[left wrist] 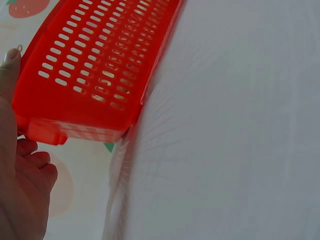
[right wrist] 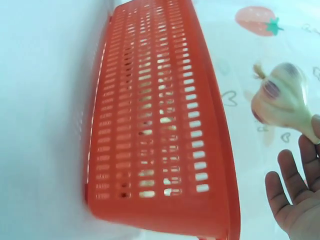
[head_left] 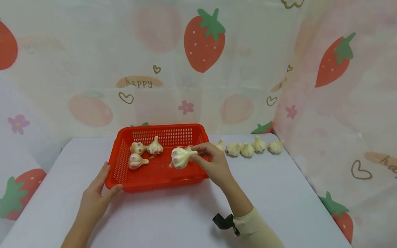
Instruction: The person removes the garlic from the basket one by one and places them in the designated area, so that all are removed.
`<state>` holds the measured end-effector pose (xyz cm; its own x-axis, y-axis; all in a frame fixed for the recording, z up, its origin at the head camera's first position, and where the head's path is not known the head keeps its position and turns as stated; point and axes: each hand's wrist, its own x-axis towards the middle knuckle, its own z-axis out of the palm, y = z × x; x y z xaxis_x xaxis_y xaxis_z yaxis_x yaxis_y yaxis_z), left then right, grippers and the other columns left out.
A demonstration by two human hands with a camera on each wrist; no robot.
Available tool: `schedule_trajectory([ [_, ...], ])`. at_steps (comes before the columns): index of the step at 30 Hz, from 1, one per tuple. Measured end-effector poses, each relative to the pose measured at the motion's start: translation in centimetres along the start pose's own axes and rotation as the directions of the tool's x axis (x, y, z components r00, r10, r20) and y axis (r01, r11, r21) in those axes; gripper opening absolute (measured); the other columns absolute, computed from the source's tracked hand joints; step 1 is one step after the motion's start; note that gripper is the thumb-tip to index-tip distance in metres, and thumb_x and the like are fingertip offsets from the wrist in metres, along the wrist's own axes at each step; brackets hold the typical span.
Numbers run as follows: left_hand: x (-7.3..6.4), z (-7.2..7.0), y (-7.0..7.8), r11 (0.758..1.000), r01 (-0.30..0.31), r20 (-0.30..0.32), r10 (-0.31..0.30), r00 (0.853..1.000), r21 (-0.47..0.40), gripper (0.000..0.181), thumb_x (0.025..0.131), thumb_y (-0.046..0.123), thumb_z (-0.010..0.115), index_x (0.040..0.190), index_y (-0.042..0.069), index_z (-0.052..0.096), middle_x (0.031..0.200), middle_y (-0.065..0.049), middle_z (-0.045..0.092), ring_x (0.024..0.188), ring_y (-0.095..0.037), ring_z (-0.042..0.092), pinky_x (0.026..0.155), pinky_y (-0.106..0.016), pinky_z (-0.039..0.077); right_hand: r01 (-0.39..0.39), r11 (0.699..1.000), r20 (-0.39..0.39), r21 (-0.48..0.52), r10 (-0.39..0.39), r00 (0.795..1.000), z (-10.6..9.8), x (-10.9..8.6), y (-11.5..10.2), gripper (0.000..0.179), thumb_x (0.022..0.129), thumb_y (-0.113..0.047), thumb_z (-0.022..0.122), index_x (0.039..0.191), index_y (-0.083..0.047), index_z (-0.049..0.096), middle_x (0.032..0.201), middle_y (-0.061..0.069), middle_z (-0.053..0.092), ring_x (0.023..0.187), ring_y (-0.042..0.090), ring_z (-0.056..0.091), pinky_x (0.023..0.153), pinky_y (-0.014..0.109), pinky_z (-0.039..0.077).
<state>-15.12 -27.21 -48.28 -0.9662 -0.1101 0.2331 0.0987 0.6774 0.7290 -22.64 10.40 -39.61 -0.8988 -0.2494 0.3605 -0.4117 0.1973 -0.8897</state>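
Observation:
Over the red plastic basket, my right hand pinches a garlic bulb by its stem. In the right wrist view that bulb hangs above the basket's rim, its dried roots pointing away from the fingers. My left hand holds the basket's near left corner. The left wrist view has the thumb on the rim and the fingers curled beneath it. Inside, three garlic bulbs lie toward the left; another is mostly hidden behind the right hand and held bulb.
Several more garlic bulbs sit in a row on the white table, right of the basket. Behind and beside the table hangs a cloth printed with strawberries. A black strap piece juts from the right sleeve.

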Motion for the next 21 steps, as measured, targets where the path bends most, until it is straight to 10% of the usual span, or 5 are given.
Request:
schedule_trajectory([
  [21,0.0,-0.2,0.3,1.0,0.026,0.016,-0.026,1.0,-0.015,0.088,0.096,0.047,0.07,0.164,0.03,0.018,0.171,0.0,0.018,0.156,-0.038,0.022,0.109,-0.07,0.035,0.046,0.992,-0.087,-0.118,-0.057,0.995,-4.3,-1.1,1.1,0.02,0.094,-0.016,0.077,0.113,-0.014,0.075,0.112,0.001,0.071,0.102,0.019,0.065,0.091,0.029,0.057],
])
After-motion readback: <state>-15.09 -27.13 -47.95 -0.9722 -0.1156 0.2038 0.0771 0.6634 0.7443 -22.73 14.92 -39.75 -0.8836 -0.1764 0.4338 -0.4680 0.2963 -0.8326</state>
